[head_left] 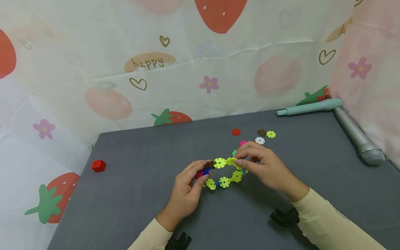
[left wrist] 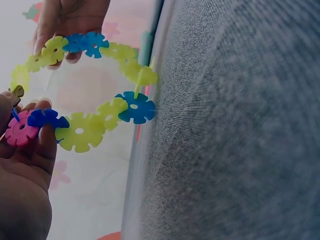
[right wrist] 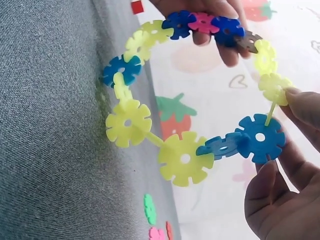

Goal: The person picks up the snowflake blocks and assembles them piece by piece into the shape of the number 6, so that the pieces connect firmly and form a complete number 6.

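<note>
A closed ring of interlocked, notched plastic snowflake discs (head_left: 224, 182) is held up above the grey table (head_left: 140, 215). Most discs are yellow, with blue, pink and brown ones among them. My left hand (head_left: 184, 194) grips the ring's left end near the pink disc (left wrist: 21, 127) and a dark blue disc (left wrist: 47, 119). At the right side, my right hand (head_left: 265, 166) pinches a yellow disc (right wrist: 275, 89) between thumb and fingers. A lighter blue disc (right wrist: 260, 137) sits beside those fingers. Part of the brown disc (right wrist: 249, 43) is hidden by the left hand in the head view.
Loose discs lie behind the right hand: red (head_left: 236, 132), brown (head_left: 261, 132), yellow (head_left: 271, 134), white (head_left: 260, 140) and others. A red block (head_left: 98, 166) sits far left. A mint-green stick-shaped thing (head_left: 309, 108) and a silver microphone (head_left: 359, 137) lie at the back right.
</note>
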{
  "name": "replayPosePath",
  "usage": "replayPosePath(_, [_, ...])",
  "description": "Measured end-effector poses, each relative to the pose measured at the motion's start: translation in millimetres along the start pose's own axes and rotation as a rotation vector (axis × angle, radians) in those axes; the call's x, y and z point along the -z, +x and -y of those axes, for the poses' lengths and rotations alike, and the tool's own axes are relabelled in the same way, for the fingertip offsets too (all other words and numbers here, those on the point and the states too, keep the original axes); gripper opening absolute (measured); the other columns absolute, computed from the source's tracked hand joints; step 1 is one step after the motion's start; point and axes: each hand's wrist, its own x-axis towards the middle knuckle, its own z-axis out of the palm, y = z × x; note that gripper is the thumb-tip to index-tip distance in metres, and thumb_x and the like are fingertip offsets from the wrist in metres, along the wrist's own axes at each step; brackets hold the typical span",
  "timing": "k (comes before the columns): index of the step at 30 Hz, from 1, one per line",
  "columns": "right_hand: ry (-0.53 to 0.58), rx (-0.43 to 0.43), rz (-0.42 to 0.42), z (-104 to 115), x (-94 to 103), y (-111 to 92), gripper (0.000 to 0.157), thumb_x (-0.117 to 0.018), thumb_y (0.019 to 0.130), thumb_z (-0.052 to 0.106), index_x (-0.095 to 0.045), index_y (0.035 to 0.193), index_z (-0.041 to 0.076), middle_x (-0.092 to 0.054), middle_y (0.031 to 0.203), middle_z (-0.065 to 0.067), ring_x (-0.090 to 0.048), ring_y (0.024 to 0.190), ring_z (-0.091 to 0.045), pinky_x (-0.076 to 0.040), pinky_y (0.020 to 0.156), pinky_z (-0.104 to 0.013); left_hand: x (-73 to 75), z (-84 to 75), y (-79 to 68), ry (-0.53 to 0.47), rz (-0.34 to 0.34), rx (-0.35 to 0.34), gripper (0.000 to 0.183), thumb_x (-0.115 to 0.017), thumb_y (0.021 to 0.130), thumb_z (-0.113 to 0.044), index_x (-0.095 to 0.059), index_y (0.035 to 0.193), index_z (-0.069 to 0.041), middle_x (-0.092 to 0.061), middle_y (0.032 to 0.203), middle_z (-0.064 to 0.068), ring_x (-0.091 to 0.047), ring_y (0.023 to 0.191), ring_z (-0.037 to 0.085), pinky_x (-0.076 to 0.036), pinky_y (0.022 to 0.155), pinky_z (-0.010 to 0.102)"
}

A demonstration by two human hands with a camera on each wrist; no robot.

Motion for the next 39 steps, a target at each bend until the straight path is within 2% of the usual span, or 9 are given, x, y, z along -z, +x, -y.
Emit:
replayPosePath(6, [0.014, 0.006, 0.003, 0, 0.1, 0, 0.018, -0.074, 0.104, 0.001, -0.081, 0.108, 0.018, -0.068, 0.111, 0.005, -0.061, 0.097, -0.019, -0.051, 0.074, -0.033, -0.1, -0.1, 0.8, -0.003, 0.001, -0.011, 0.043, -0.060, 0.103, 0.019, -0.060, 0.145, 0.011, -0.064, 0.137, 0.022, -0.074, 0.105, 0.039, -0.059, 0.096, 0.038])
replayPosePath(12, [0.076, 0.025, 0.004, -1, -0.3, 0, 0.020, -0.074, 0.102, -0.003, -0.080, 0.107, 0.016, -0.067, 0.111, 0.000, -0.060, 0.096, -0.021, -0.052, 0.070, -0.032, -1.1, -0.3, 0.5, -0.015, -0.005, -0.021, 0.043, -0.060, 0.102, 0.020, -0.061, 0.144, 0.011, -0.065, 0.135, 0.023, -0.074, 0.104, 0.040, -0.059, 0.095, 0.039])
replayPosePath(20, [0.117, 0.035, 0.016, 1, -2.1, 0, 0.020, -0.073, 0.103, -0.003, -0.080, 0.108, 0.015, -0.067, 0.107, -0.002, -0.058, 0.089, -0.021, -0.052, 0.068, -0.031, -1.7, -1.8, 1.3, -0.017, 0.005, -0.012, 0.041, -0.060, 0.104, 0.018, -0.062, 0.144, 0.010, -0.066, 0.135, 0.020, -0.074, 0.104, 0.034, -0.060, 0.094, 0.040])
replayPosePath(25, [0.149, 0.052, -0.002, 1, -4.2, 0, 0.021, -0.074, 0.101, -0.006, -0.081, 0.107, 0.013, -0.068, 0.103, -0.004, -0.060, 0.087, -0.023, -0.052, 0.068, -0.031, -1.9, -4.0, 1.4, -0.020, 0.037, 0.012, 0.042, -0.060, 0.106, 0.014, -0.061, 0.147, 0.009, -0.065, 0.137, 0.017, -0.074, 0.105, 0.039, -0.060, 0.094, 0.040])
replayPosePath(31, [0.173, 0.013, -0.048, 1, -8.3, -2, 0.019, -0.075, 0.101, -0.004, -0.083, 0.105, 0.013, -0.070, 0.103, -0.004, -0.061, 0.084, -0.023, -0.053, 0.068, -0.031, -2.4, -4.7, 1.2, 0.012, 0.062, 0.003, 0.043, -0.059, 0.106, 0.014, -0.059, 0.148, 0.011, -0.065, 0.138, 0.019, -0.073, 0.106, 0.038, -0.060, 0.093, 0.039])
replayPosePath(35, [0.193, -0.006, -0.086, 1, -12.2, -3, 0.017, -0.075, 0.102, -0.004, -0.083, 0.104, 0.011, -0.071, 0.103, -0.006, -0.062, 0.087, -0.025, -0.054, 0.071, -0.031, -3.5, -4.1, 0.5, 0.007, 0.082, 0.045, 0.041, -0.060, 0.107, 0.012, -0.060, 0.147, 0.010, -0.064, 0.139, 0.016, -0.073, 0.105, 0.039, -0.060, 0.095, 0.038])
replayPosePath(39, [0.206, -0.046, -0.128, 1, -16.8, -6, 0.015, -0.076, 0.102, 0.000, -0.085, 0.103, 0.012, -0.071, 0.106, -0.005, -0.064, 0.097, -0.026, -0.056, 0.077, -0.031, -4.8, -3.8, -0.6, -0.002, 0.097, 0.092, 0.039, -0.058, 0.108, 0.009, -0.062, 0.147, 0.007, -0.063, 0.140, 0.014, -0.073, 0.103, 0.040, -0.059, 0.095, 0.037])
